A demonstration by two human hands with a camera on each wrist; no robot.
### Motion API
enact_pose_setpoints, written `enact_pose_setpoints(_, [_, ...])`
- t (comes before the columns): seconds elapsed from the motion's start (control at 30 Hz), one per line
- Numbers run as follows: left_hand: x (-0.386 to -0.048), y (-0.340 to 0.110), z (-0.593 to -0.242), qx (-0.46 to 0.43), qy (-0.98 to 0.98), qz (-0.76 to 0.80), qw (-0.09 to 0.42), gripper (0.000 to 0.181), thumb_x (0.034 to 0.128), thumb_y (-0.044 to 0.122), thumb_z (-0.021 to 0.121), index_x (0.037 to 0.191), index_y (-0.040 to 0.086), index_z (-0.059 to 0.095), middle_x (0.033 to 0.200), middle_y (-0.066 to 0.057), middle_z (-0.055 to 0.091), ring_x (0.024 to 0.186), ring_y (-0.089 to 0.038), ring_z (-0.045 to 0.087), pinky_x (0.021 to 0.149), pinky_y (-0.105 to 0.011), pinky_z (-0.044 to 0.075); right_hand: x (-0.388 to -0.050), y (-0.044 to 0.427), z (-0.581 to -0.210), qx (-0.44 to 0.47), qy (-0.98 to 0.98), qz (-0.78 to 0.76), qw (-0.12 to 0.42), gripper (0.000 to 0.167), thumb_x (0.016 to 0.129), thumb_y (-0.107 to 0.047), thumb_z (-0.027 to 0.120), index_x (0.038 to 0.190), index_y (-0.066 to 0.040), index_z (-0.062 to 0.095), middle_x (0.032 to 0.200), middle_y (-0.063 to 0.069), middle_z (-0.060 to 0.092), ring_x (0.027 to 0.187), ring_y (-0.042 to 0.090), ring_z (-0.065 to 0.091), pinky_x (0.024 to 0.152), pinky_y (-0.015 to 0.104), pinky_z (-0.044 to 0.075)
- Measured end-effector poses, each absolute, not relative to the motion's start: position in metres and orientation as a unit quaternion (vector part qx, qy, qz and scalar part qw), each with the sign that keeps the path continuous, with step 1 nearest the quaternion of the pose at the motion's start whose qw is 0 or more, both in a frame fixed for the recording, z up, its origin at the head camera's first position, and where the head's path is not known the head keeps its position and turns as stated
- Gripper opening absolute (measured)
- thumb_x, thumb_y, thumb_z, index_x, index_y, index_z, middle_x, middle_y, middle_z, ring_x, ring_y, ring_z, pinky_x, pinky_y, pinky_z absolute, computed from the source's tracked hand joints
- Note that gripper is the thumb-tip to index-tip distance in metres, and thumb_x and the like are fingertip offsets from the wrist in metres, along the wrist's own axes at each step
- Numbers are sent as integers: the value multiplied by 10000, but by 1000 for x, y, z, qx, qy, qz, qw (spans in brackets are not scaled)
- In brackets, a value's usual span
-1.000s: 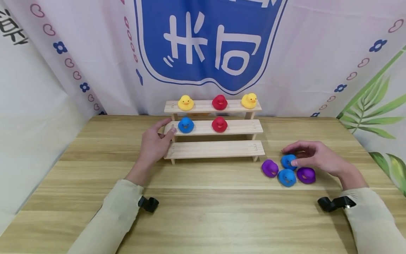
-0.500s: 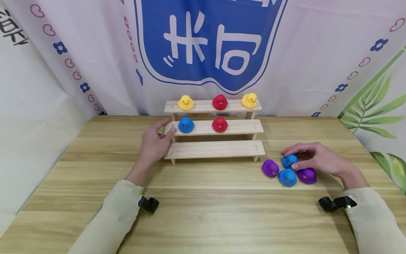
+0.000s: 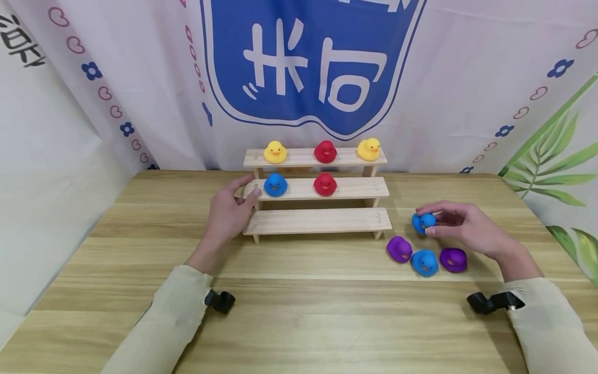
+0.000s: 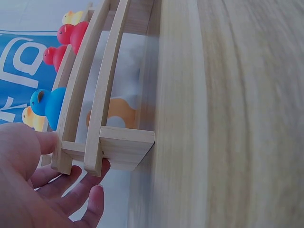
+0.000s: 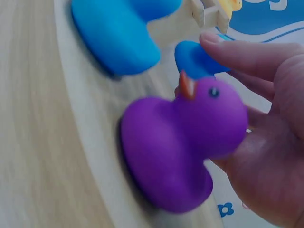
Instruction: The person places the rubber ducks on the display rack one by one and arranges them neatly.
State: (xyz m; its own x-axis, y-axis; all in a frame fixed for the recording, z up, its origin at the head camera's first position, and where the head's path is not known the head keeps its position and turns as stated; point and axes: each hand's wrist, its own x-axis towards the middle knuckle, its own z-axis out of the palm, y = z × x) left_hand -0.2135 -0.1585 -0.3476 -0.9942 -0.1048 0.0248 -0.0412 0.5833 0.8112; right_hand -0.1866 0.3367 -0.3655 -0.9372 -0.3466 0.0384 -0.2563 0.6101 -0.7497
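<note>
The person's right hand [image 3: 472,228] pinches a blue duck [image 3: 422,223] between thumb and fingertips, the grip closed only to the toy's width, holding it to the right of the wooden shelf [image 3: 317,221] and just behind a second blue duck [image 3: 424,263] flanked by two purple ducks [image 3: 399,249]. The left hand [image 3: 230,210] grips the shelf's left end, thumb on the middle board, the other fingers loosely bent around the board ends.
</note>
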Motion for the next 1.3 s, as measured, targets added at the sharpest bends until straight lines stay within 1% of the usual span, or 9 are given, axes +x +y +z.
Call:
enact_pose_setpoints(0.1, [-214, -158, -348, 45, -888, -456, 34, 517, 1090, 345, 600, 1583, 216, 514, 1120, -137, 625, 629, -166, 512, 484, -233, 403, -186, 333, -363, -154, 898, -410, 48, 385, 1011, -192, 741, 1389, -142, 688, 1318, -151, 691, 1145, 14, 635, 951, 115, 487])
enact_pose_setpoints(0.27, [-214, -158, -348, 48, -888, -456, 33, 515, 1091, 349, 599, 1584, 226, 515, 981, -114, 581, 619, -168, 503, 482, -233, 398, -184, 325, -358, -109, 898, -425, 47, 410, 1032, -285, 718, 1417, -160, 661, 1298, -190, 673, 1135, 31, 620, 924, 123, 501])
enact_pose_setpoints(0.43, [-213, -159, -347, 48, -888, -456, 33, 515, 1091, 351, 597, 1584, 226, 515, 895, -85, 539, 589, -159, 484, 473, -239, 392, -184, 313, -357, -106, 881, -459, 29, 424, 1034, -280, 716, 1416, -110, 643, 1262, -218, 692, 1112, -1, 666, 909, 124, 535])
enact_pose_setpoints(0.67, [-213, -159, -349, 49, -887, -458, 30, 515, 1092, 357, 597, 1584, 231, 514, 1018, -97, 582, 615, -164, 503, 482, -242, 406, -185, 301, -356, -123, 867, -482, 3, 385, 1050, -249, 693, 1388, -73, 641, 1240, -214, 704, 1090, 22, 689, 910, 115, 540])
enact_pose_setpoints(0.87, [-214, -158, -350, 50, -888, -457, 33, 509, 1092, 364, 596, 1581, 248, 518, 894, -86, 551, 605, -166, 496, 477, -241, 399, -184, 293, -353, -115, 873, -474, -19, 416, 1044, -244, 702, 1411, -58, 640, 1177, -201, 697, 1032, 1, 690, 881, 112, 548])
enact_pose_setpoints(1.0, [-214, -158, -349, 51, -888, -456, 32, 511, 1092, 361, 597, 1582, 245, 516, 974, -93, 584, 613, -163, 505, 480, -241, 402, -184, 289, -353, -125, 868, -479, -37, 393, 1047, -196, 692, 1392, -18, 628, 1147, -180, 690, 1019, -22, 672, 869, 109, 557])
enact_pose_setpoints(1.1, [-214, -158, -349, 50, -888, -457, 32, 514, 1091, 364, 597, 1584, 244, 515, 1042, -108, 602, 623, -165, 515, 485, -241, 406, -185, 285, -352, -134, 859, -491, -54, 376, 1055, -159, 671, 1384, 13, 611, 1166, -187, 680, 1039, -41, 655, 875, 101, 561])
enact_pose_setpoints(1.2, [-214, -158, -349, 47, -888, -455, 34, 515, 1092, 365, 596, 1584, 240, 514, 1064, -115, 608, 627, -164, 520, 486, -241, 409, -185, 281, -351, -136, 850, -505, -65, 376, 1061, -139, 656, 1388, 38, 598, 1192, -212, 671, 1072, -53, 648, 897, 91, 555])
enact_pose_setpoints(1.3, [-214, -158, -349, 46, -889, -455, 35, 514, 1091, 362, 597, 1584, 239, 515, 1032, -117, 606, 620, -163, 518, 482, -242, 408, -184, 278, -349, -139, 846, -509, -76, 376, 1064, -116, 641, 1392, 61, 589, 1205, -233, 661, 1093, -64, 643, 905, 80, 548])
